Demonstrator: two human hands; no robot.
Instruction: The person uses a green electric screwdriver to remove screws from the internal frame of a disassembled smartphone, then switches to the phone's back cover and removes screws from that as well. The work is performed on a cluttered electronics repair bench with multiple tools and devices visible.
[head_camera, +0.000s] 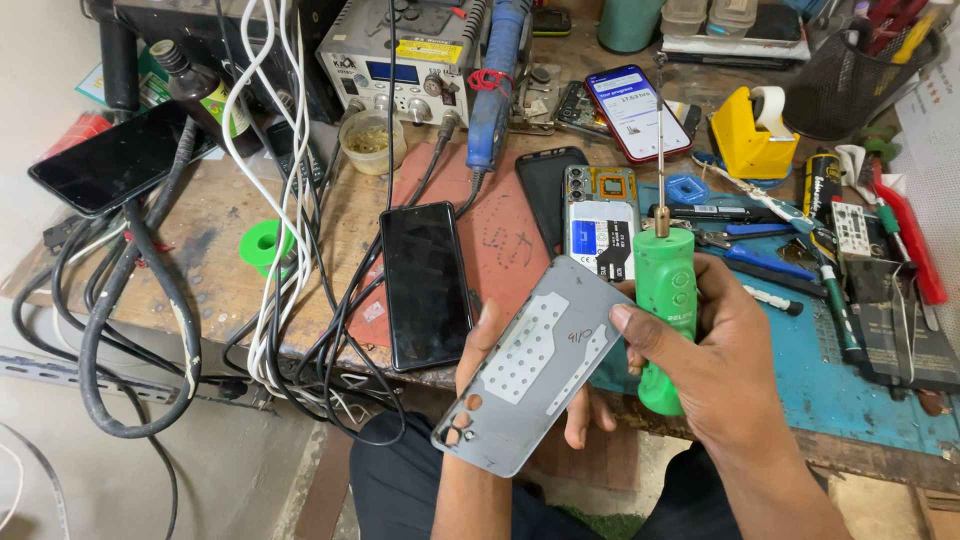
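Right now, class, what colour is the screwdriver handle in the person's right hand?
Bright green screwdriver handle, clearest in the head view.

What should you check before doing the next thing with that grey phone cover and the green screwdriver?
1. Left hand holds the grey cover firmly: ok.
2. Right hand grips the green screwdriver: ok.
3. Screwdriver tip points up, away from the cover: ok.
4. Opened phone lies flat within reach: ok.
5. Black phone sits safely on the bench: not ok, it overhangs the edge.
6. Right bit fitted: cannot tell.
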